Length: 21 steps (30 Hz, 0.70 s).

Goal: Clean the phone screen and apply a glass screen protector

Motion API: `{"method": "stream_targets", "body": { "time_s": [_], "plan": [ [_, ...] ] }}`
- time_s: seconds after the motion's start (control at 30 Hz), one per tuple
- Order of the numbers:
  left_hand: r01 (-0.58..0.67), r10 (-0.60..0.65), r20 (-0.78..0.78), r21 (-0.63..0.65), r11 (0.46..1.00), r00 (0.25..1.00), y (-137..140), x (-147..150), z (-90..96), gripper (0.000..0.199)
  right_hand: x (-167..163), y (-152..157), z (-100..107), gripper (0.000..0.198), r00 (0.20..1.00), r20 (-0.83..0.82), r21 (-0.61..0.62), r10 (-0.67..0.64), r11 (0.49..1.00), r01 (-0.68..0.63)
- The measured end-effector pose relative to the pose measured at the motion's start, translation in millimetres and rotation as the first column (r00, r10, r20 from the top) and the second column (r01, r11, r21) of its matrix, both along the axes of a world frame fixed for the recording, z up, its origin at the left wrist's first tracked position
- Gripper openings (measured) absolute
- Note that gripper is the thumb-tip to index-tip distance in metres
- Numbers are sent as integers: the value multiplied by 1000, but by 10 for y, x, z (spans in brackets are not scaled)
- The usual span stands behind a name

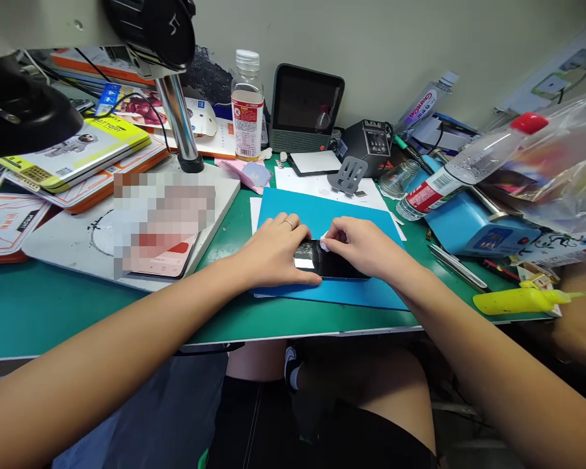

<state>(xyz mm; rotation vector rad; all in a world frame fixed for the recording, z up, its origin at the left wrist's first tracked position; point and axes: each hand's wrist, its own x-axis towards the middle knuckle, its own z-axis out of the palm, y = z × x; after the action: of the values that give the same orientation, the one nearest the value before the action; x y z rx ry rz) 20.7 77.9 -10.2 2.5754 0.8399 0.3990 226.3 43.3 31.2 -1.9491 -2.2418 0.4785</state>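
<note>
A black smartphone (336, 266) lies flat on a blue mat (293, 207), its glossy screen facing up. My left hand (276, 253) grips its left end, the thumb along the near edge and the fingers at the far side; a ring is on one finger. Between the fingertips of my right hand (364, 244) is a small white wipe (324, 243), pressed against the screen near the far edge. My right palm and wrist hide the phone's right end.
A microscope stand base (215, 202) with another phone (173, 257) on it is at left. Behind stand a juice bottle (247, 107) and a smart display (305, 107). At right are a plastic bottle (469, 166), tweezers (459, 268) and a yellow squeeze bottle (512, 301).
</note>
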Motion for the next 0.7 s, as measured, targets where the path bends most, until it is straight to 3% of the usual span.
{"method": "stream_targets", "body": {
  "time_s": [0.13, 0.27, 0.4, 0.7],
  "plan": [
    [-16, 16, 0, 22, 1000, 1000, -3, 7, -21, 68, -54, 96, -47, 15, 998, 56, 33, -13, 999, 11],
    [-27, 27, -4, 33, 999, 1000, -4, 9, -37, 68, -12, 101, -63, 15, 996, 77, 141, -48, 989, 37],
    [-22, 22, -1, 29, 999, 1000, -6, 2, -25, 70, 169, -59, -5, 17, 993, -1, 226, -114, 968, 111],
    [-19, 19, -12, 12, 1000, 1000, -27, 18, 2, 70, 653, -536, -8, 18, 980, -121, 290, -161, 938, 190]
  ]
}}
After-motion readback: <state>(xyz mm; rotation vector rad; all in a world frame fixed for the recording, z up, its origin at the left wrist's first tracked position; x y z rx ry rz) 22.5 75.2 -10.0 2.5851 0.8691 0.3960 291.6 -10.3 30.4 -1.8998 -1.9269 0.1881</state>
